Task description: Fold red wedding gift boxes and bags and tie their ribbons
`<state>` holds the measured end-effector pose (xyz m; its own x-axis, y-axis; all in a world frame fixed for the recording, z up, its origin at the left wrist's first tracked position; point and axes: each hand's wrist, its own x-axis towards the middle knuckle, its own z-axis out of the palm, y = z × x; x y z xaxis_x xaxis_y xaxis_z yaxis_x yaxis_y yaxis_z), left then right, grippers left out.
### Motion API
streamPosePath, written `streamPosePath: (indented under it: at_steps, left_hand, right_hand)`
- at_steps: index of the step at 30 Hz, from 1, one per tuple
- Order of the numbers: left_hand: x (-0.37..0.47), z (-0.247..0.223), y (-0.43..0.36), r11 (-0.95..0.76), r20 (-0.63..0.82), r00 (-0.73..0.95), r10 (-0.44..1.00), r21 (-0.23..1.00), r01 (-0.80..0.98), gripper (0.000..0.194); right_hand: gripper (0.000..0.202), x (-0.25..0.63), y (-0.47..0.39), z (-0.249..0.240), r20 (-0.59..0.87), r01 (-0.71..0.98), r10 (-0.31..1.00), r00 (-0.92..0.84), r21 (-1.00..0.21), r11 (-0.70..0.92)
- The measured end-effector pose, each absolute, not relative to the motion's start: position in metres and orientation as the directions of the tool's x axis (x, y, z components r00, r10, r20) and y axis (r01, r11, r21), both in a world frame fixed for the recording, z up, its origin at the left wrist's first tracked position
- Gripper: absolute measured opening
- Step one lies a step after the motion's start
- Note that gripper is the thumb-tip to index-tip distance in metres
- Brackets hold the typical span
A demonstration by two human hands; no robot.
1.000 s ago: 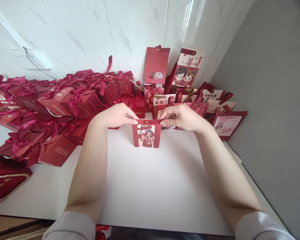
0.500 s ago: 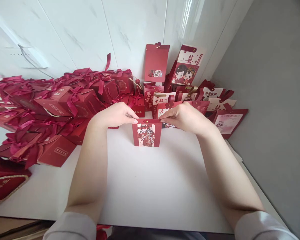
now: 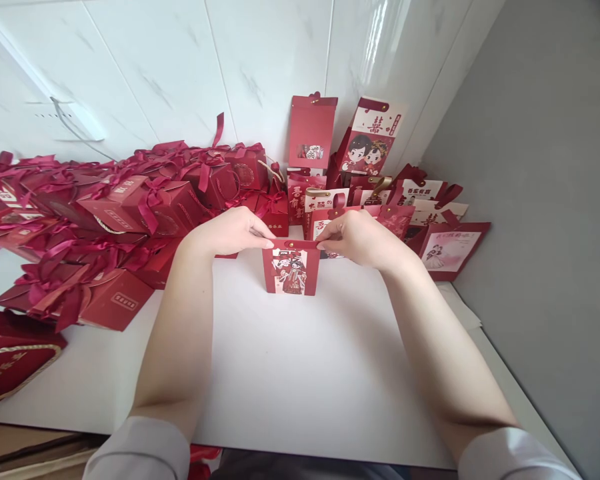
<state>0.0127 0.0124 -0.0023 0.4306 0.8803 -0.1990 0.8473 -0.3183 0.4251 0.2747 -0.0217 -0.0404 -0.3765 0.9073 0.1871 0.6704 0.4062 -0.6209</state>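
Note:
A small red gift box with a printed couple on its front stands upright on the white table. My left hand pinches its top left corner between thumb and fingers. At the top right corner, my right hand grips the same box in a like pinch. Between the two hands a small gold stud shows on the box's top strip. Right behind my right hand stand several red and white gift boxes, partly hidden by it.
Piled along the left are several red ribboned boxes. A plain red box and a cartoon-couple box stand at the back against the marbled wall. A pink-panelled box is at right, beside the grey wall.
Both hands keep their pinch on the gift box, which stays in nearly the same place. The whole view has shifted slightly.

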Motion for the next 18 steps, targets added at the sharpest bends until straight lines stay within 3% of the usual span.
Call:
streamPosePath:
  at_steps: [5,12,18]
  left_hand:
    - [0.0143,-0.0016,0.011,-0.326,-0.215,0.449,0.867,0.439,0.838,0.03]
    - [0.0141,-0.0017,0.0105,-0.312,-0.207,0.428,0.88,0.428,0.848,0.029]
    - [0.0144,-0.0016,0.0102,-0.297,-0.211,0.419,0.883,0.439,0.848,0.028]
  right_hand:
    - [0.016,0.2741,-0.025,-0.0375,0.097,0.681,0.914,-0.393,-0.637,0.361]
    - [0.008,0.2761,-0.0188,-0.0436,0.054,0.749,0.921,-0.386,-0.564,0.348]
    - [0.012,0.2798,-0.0199,-0.037,0.029,0.669,0.895,-0.444,-0.654,0.353]
